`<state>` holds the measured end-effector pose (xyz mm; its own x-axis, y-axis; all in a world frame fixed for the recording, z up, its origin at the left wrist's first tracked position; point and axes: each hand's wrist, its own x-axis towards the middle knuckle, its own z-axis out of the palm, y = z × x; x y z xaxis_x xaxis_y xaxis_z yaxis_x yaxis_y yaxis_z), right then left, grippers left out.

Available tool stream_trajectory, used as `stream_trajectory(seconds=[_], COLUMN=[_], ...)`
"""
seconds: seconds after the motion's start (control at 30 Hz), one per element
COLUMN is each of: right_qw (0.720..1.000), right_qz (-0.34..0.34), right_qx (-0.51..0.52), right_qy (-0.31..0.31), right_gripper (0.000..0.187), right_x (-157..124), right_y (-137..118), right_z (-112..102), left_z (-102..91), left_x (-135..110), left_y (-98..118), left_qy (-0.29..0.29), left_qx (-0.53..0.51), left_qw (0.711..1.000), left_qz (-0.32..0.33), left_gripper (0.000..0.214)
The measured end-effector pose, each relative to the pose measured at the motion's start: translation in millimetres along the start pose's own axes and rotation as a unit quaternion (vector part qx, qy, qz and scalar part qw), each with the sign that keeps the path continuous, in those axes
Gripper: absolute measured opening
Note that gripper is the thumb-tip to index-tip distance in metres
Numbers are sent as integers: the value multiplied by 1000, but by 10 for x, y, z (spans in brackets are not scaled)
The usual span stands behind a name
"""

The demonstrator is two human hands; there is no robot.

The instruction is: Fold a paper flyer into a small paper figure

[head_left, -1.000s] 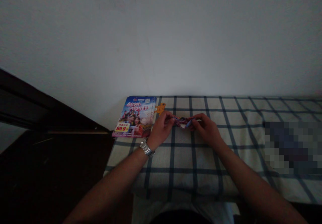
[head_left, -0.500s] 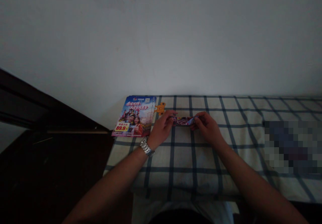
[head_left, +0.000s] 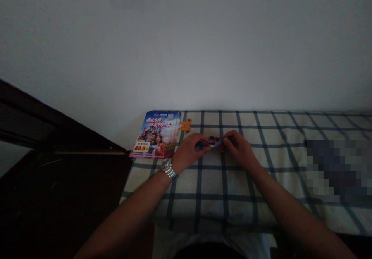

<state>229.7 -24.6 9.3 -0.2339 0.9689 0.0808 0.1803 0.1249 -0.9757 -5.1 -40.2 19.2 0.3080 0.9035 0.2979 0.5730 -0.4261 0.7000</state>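
Dim, pale wall fills the top of the head view, and below it a checked cloth covers the surface in front of me. Between my hands, on or just above that cloth, is a small crumpled strip of printed paper, bluish toward its right end. My left hand is nearly closed, thumb and fingers curled about the strip's left end. My right hand pinches the other end between thumb and forefinger. Whether the paper touches the cloth, I can't tell.

Such a narrow piece could tear, I think, if I pulled both ends at once, and any crease could spring open if either pinch slackened. Poor light makes its edges hard to judge, so a fold could go crooked. Near my left wrist and its watch lies the flyer stack; a careless elbow or sleeve-side sweep might skew it.
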Motion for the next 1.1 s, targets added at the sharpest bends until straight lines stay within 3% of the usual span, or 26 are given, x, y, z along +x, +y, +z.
stream_trajectory(seconds=[0.23, 0.43, 0.6, 0.87, 1.1], right_qw=[999, 979, 955, 953, 960], right_qz=[-10, -101, -167, -158, -127], right_qx=[-44, -173, -239, -253, -246], right_qy=[-1, -27, -56, -46, -39], right_gripper=[25, 38, 19, 9, 9], right_x=[1, -21, 0, 10, 13], right_y=[43, -25, -34, -14, -9], right_z=[-35, -29, -32, -37, -27], left_z=[1, -9, 0, -10, -6], left_x=[7, 7, 15, 7, -1], left_y=[5, 9, -11, 35, 26], left_qy=[2, 0, 2, -3, -7], left_qx=[-5, -10, -12, -14, -16], left_qw=[1000, 1000, 1000, 1000, 1000], left_qz=[-5, -4, -3, -6, -26], left_gripper=[22, 19, 15, 11, 31])
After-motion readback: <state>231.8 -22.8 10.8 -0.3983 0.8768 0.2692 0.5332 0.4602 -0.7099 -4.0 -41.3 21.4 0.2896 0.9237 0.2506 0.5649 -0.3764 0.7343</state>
